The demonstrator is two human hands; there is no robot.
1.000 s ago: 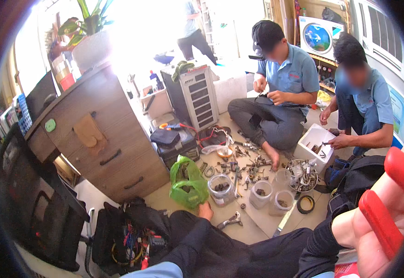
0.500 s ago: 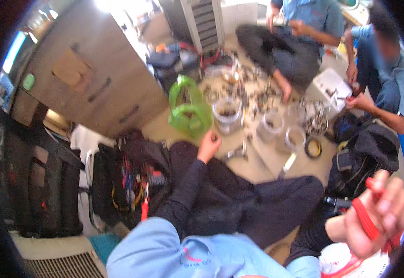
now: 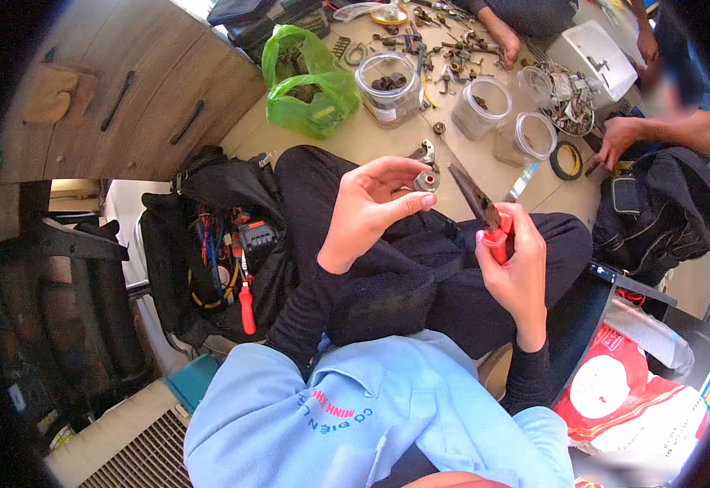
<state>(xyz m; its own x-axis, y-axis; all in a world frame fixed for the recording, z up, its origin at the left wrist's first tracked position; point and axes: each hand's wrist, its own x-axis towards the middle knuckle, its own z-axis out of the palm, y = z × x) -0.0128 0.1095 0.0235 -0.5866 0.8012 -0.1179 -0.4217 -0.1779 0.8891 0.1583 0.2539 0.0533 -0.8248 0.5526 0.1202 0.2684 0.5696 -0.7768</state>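
In front of my lap, my left hand pinches a small round metal fitting between thumb and fingertips, its hole facing up. My right hand is closed around the red handles of long-nose pliers. The pliers' jaws point up and left toward the fitting, apart from it. Just beyond my left fingers a metal tool, partly hidden, lies on the floor by my legs. A small round metal piece rests farther out.
Clear plastic tubs, a green plastic bag and scattered metal parts cover the floor ahead. A roll of tape lies right of a knife. An open black tool bag stands left. Co-workers sit at the far right.
My right hand has come from the far right, with the red-handled pliers, to in front of my lap. My left hand has drawn back from near the tubs, bringing up the fitting.
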